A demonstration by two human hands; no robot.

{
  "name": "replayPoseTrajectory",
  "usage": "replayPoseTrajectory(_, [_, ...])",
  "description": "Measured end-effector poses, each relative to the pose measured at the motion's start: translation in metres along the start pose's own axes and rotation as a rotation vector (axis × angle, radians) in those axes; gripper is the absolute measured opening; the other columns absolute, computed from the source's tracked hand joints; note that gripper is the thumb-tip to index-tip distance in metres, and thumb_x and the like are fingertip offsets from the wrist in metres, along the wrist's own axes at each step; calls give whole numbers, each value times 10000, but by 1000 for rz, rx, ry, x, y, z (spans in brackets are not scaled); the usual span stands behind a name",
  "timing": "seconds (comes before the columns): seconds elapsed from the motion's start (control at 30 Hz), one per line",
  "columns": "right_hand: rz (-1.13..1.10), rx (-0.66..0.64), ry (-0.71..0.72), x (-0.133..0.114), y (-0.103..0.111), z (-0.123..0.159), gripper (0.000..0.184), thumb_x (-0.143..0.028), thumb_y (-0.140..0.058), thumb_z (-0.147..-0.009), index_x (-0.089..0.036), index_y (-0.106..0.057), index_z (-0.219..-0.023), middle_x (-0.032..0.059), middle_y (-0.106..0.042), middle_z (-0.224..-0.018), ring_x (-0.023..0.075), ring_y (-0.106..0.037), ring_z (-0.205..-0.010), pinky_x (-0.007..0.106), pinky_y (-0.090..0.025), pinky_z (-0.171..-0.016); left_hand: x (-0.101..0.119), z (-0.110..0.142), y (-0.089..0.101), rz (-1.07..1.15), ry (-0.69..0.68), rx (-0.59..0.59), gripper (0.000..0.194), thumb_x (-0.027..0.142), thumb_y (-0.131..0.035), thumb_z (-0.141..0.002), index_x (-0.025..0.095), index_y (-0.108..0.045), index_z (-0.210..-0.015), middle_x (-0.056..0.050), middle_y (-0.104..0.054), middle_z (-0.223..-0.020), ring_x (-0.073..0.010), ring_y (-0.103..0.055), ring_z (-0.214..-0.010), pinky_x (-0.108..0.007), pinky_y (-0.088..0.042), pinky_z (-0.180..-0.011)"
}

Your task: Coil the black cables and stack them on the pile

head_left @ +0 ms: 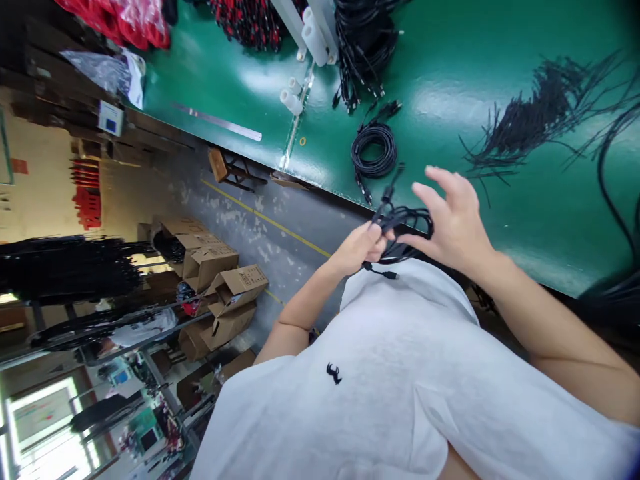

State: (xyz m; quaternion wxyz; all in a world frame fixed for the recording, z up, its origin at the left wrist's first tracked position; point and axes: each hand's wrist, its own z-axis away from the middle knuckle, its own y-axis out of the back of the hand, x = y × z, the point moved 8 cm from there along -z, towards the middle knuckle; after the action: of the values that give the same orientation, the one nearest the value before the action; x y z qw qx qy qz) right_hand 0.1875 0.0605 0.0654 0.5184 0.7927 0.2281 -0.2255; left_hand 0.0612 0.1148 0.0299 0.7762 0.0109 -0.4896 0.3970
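Observation:
A black cable [407, 217] is gathered in loose loops in front of my body, near the table's edge. My left hand [367, 243] is closed around one side of the loops. A plug end sticks up above that hand, and another plug hangs below it over the white shirt. On the coil's other side, my right hand [457, 217] has its fingers spread apart. Its thumb reaches to the loops; whether it touches them I cannot tell. A neatly wound black cable coil [374, 151] lies on the green table [440, 127] just beyond my hands.
Thin black ties [540, 113] lie heaped at the right. A bundle of black cables [365, 50] sits at the back beside white rolls [314, 40]. A metal ruler [225, 123] lies farther left. Cardboard boxes [235, 287] and a wooden stool [233, 170] stand on the floor.

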Motion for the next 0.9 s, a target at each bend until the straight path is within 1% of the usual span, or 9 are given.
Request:
replayPoseTrajectory(0.07, [15,-180,172,-4,-8,-11,280,-330,-505,-959,-174,-650,-1140,118,-676,-1004,232,-573,-945,376,-406,-855,-4,6,-17,-121,74,-178,611,732,-638,-764,137,-588,-891,91,-338,-557,-38,-235,-452,-193,-224,-424])
replayPoseTrajectory(0.13, [70,-302,277,-7,-16,-15,255,-222,-422,-976,-165,-666,-1022,81,-662,-841,186,-544,-779,309,-369,-717,-3,8,-21,-195,100,-229,646,758,-536,-819,128,-599,-946,73,-371,-581,-52,-279,-472,-210,-267,-451])
replayPoseTrajectory(0.2, [167,-333,286,-7,-19,-16,262,-176,-398,-974,-156,-659,-963,66,-636,-767,170,-504,-692,286,-284,-616,1,6,-18,-249,93,-229,650,741,-458,-876,123,-604,-1015,46,-428,-625,-70,-362,-519,-225,-338,-507])
replayPoseTrajectory(0.27, [233,-334,283,-7,-20,-16,227,-189,-427,-970,-153,-650,-945,61,-618,-742,168,-482,-664,290,-220,-584,3,3,-17,-319,103,-280,611,698,-483,-894,125,-604,-1070,11,-511,-698,-98,-476,-616,-250,-420,-617])
replayPoseTrajectory(0.4, [233,-355,309,-11,-20,-12,173,-198,-478,-956,-144,-632,-898,55,-580,-701,167,-456,-646,306,-189,-589,-2,1,-21,-462,135,-391,566,651,-496,-914,122,-592,-1090,-20,-576,-750,-141,-561,-732,-295,-466,-771])
replayPoseTrajectory(0.57, [-49,-497,319,3,-16,5,128,-203,-521,-944,-144,-635,-939,65,-621,-850,171,-529,-776,286,-310,-651,-11,0,-29,-864,44,-278,475,590,-482,-926,144,-572,-1061,-87,-664,-958,-207,-623,-873,-329,-489,-826])
replayPoseTrajectory(0.7, [-397,-691,229,23,-19,31,238,-296,-490,-997,-155,-621,-1136,62,-644,-989,153,-578,-882,259,-413,-740,-30,-8,-29,-1234,123,-139,307,428,-410,-970,182,-573,-1056,-90,-695,-984,-239,-666,-881,-355,-506,-818])
replayPoseTrajectory(0.8, [-329,-693,106,39,-29,38,289,-306,-436,-1023,-134,-631,-1149,96,-656,-987,179,-583,-897,297,-438,-777,-36,-19,-30,-1296,127,-13,305,380,-367,-983,195,-555,-1137,-98,-706,-1034,-235,-678,-920,-341,-508,-816])
replayPoseTrajectory(0.9, [-351,-666,115,58,-34,36,334,-353,-437,-1021,-143,-639,-1185,115,-666,-1046,196,-587,-952,324,-456,-828,-38,-26,-28,-1292,146,80,302,388,-349,-981,207,-567,-1084,-87,-700,-981,-225,-669,-883,-324,-489,-788])
